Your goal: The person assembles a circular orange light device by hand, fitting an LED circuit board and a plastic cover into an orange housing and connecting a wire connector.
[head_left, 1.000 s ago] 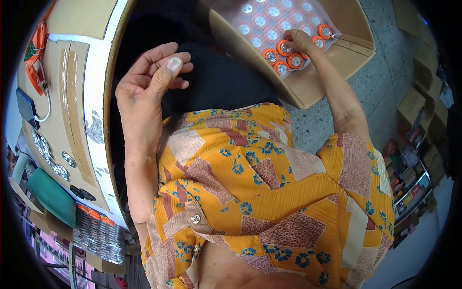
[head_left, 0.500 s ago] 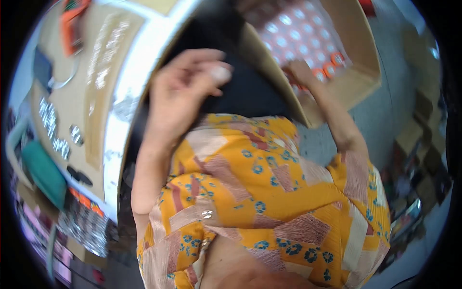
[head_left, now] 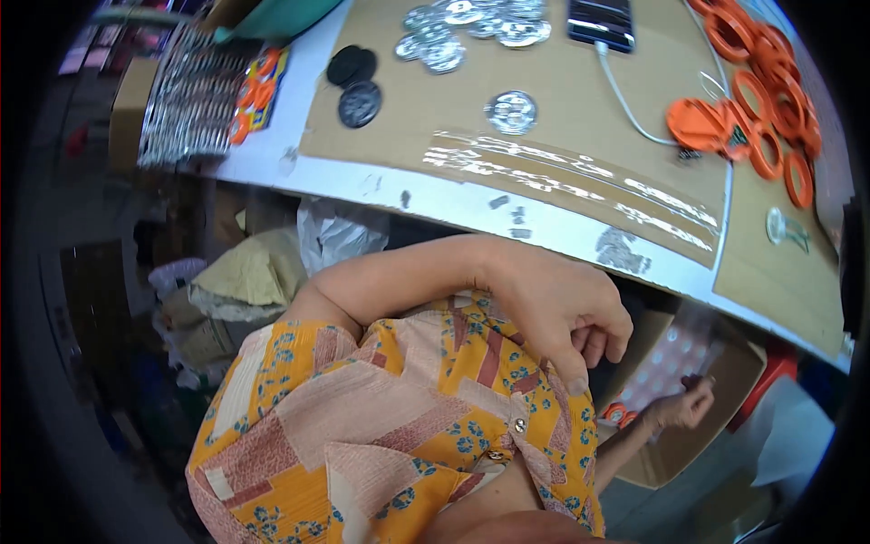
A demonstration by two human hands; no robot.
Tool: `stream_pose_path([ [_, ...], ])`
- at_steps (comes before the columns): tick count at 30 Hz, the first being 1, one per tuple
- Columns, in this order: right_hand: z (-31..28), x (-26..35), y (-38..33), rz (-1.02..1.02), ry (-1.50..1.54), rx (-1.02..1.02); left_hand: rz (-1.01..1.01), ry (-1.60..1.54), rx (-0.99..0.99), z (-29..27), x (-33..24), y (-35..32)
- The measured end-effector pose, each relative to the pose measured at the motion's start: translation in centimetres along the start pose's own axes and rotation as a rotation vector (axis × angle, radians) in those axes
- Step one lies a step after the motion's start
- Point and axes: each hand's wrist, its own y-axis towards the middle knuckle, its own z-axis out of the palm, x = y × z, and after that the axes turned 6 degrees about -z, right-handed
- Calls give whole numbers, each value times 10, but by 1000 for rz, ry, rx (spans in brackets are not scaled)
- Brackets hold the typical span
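Note:
My left hand (head_left: 571, 308) hangs over my lap just in front of the table edge. Its fingers curl loosely, the thumb stands apart, and I see nothing in it. Lower right, my right hand (head_left: 681, 408) is over an open cardboard box (head_left: 648, 467), fingers closed around something small and dark that I cannot make out. Inside the box lies a pinkish layer with rows of pale round spots (head_left: 666, 363). Orange round pieces (head_left: 618, 414) sit at its near left corner.
On the white-edged table (head_left: 362, 184) lie silvery discs (head_left: 512, 112), black discs (head_left: 360, 103), a phone (head_left: 602, 20) with a white cable, and several orange rings (head_left: 768, 150). Stacked silvery packs (head_left: 195, 95) stand at the left end. Bags (head_left: 254, 272) fill the space below.
My view has turned left, bringing the tabletop across the top. My right hand has lifted off the box contents. The pale round thing at my left fingertips no longer shows; those fingers have loosened.

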Motion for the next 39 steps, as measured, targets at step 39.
stream_pose_path([
  [39,48,433,-4,-338,164,1088,352,-529,-772,-40,54,-115],
])
